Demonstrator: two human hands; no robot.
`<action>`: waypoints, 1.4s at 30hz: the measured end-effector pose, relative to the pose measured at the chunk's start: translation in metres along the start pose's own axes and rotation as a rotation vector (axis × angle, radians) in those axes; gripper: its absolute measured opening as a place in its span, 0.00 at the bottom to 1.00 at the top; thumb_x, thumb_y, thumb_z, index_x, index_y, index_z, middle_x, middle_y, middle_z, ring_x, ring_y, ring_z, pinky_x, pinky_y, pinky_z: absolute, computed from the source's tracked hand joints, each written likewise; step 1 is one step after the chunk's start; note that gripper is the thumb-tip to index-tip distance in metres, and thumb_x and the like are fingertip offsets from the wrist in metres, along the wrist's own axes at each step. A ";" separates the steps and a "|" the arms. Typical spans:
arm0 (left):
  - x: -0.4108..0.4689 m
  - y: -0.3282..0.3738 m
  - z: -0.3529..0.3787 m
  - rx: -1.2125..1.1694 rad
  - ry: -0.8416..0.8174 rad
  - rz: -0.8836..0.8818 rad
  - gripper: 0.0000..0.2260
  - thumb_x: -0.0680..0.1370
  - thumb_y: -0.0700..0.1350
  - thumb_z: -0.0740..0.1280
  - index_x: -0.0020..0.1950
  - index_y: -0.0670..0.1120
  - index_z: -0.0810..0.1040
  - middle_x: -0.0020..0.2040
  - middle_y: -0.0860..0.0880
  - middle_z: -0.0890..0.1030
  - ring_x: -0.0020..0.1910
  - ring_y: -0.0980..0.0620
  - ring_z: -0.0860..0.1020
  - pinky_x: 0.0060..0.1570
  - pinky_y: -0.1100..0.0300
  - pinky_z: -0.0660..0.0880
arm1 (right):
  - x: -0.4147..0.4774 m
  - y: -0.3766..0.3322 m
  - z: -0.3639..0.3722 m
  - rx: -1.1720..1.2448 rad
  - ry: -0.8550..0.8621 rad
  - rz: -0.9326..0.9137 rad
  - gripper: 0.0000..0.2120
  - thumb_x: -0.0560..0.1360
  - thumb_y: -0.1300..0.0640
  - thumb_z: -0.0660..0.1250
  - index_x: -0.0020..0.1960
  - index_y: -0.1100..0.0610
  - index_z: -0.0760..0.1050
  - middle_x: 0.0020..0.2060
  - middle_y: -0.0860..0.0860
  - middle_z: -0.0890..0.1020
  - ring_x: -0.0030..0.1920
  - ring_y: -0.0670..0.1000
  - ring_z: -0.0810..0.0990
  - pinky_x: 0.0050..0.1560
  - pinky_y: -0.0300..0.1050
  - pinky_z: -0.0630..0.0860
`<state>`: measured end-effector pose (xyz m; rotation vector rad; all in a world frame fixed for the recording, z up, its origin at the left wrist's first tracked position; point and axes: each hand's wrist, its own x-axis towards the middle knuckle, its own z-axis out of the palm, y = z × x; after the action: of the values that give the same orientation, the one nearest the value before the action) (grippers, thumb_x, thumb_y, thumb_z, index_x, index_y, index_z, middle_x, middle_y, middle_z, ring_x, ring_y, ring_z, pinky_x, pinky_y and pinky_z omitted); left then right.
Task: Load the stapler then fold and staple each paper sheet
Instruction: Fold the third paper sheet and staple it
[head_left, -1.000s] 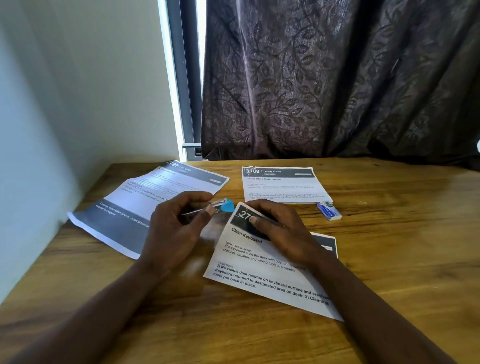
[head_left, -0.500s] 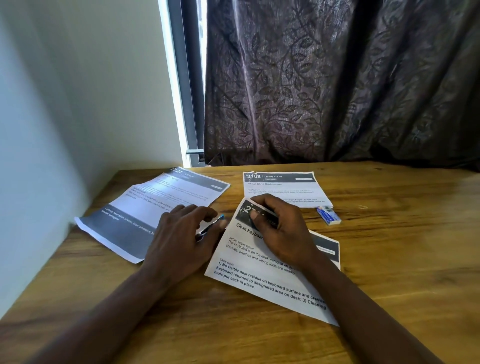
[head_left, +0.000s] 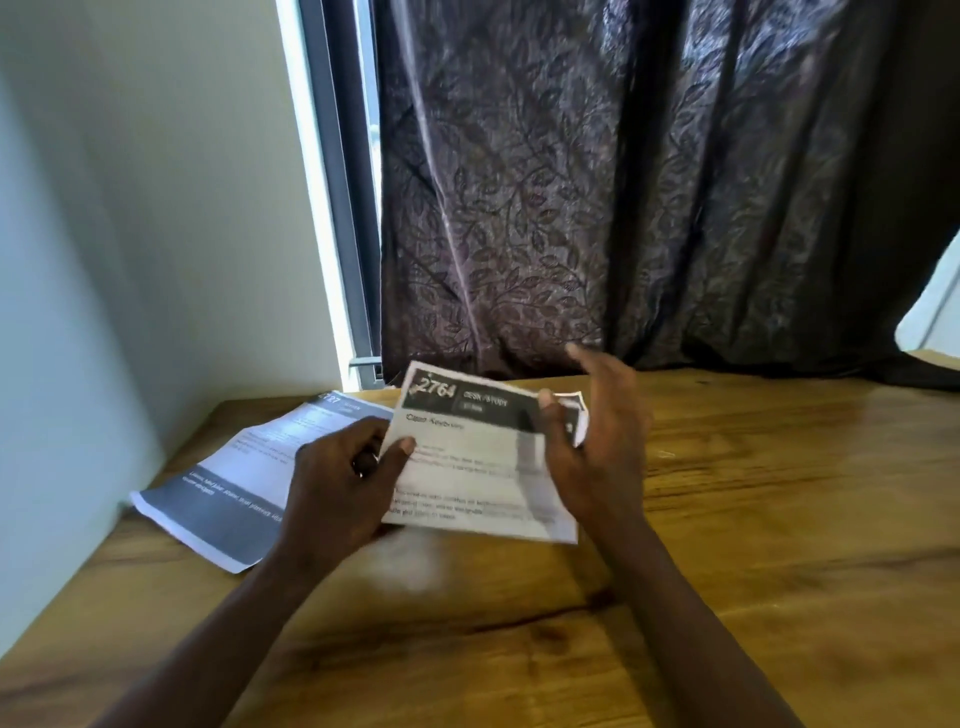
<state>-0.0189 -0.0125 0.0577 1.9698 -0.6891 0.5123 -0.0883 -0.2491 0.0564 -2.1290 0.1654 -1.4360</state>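
paper sheets (head_left: 467, 470) (head_left: 244, 467): 2 | hands (head_left: 337, 493) (head_left: 597, 457): 2 | table (head_left: 779, 519): 1 | curtain (head_left: 623, 208): 1

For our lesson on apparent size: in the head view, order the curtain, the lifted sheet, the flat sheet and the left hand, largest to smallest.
1. The curtain.
2. The lifted sheet and the flat sheet look alike; one is nearer, the other partly hidden, so they are left unranked.
3. The left hand.

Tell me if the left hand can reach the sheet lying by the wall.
Probably yes: the flat sheet lies bare beside the left hand, but that hand first must release the lifted sheet it pinches.
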 end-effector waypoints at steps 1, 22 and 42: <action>0.007 0.002 0.005 -0.020 0.057 -0.025 0.06 0.79 0.47 0.71 0.43 0.56 0.82 0.36 0.59 0.85 0.34 0.56 0.84 0.32 0.55 0.81 | 0.004 0.009 -0.003 0.047 0.029 0.073 0.21 0.82 0.47 0.63 0.72 0.53 0.71 0.67 0.53 0.75 0.68 0.52 0.73 0.68 0.50 0.69; 0.087 -0.013 0.122 -0.141 0.005 -0.404 0.09 0.77 0.53 0.73 0.54 0.51 0.85 0.45 0.53 0.88 0.45 0.50 0.86 0.50 0.44 0.83 | 0.021 0.130 -0.007 0.258 -0.184 0.544 0.12 0.74 0.65 0.75 0.57 0.57 0.82 0.43 0.49 0.84 0.44 0.47 0.84 0.39 0.37 0.82; 0.087 -0.029 0.117 0.286 -0.394 -0.413 0.24 0.72 0.47 0.74 0.68 0.53 0.77 0.67 0.47 0.78 0.65 0.43 0.75 0.65 0.43 0.74 | 0.014 0.131 -0.002 -0.229 -0.425 0.322 0.11 0.79 0.55 0.68 0.61 0.52 0.81 0.59 0.50 0.83 0.57 0.48 0.81 0.55 0.52 0.83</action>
<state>0.0734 -0.1270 0.0379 2.4368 -0.4374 -0.0370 -0.0571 -0.3651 0.0015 -2.4037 0.5020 -0.7937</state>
